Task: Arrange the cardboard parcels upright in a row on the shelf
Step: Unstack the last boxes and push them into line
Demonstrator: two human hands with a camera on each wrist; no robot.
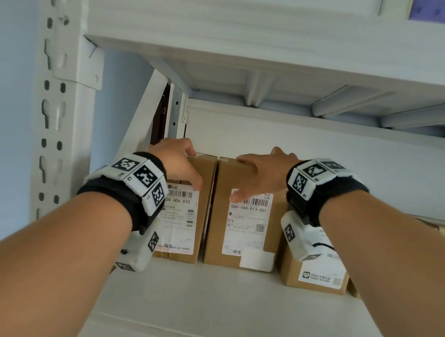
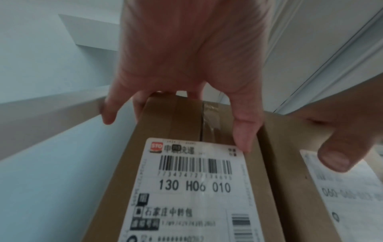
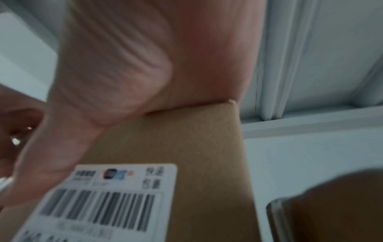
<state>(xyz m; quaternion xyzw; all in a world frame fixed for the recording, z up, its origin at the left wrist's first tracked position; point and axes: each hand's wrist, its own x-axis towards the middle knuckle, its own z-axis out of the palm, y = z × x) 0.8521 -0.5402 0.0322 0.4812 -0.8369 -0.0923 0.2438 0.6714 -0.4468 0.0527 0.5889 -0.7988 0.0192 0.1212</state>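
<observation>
On the shelf, two cardboard parcels stood upright side by side, long axes vertical, faces touching. The left hand gripped the top of the left parcel, fingers over its far edge, thumb on the front label. The right hand lay curled over the top of the middle parcel, thumb down its front. Just right of the middle parcel sat a shorter parcel, nearer the right hand. Judging from this, squaring the pair came next, then that shorter one.
</observation>
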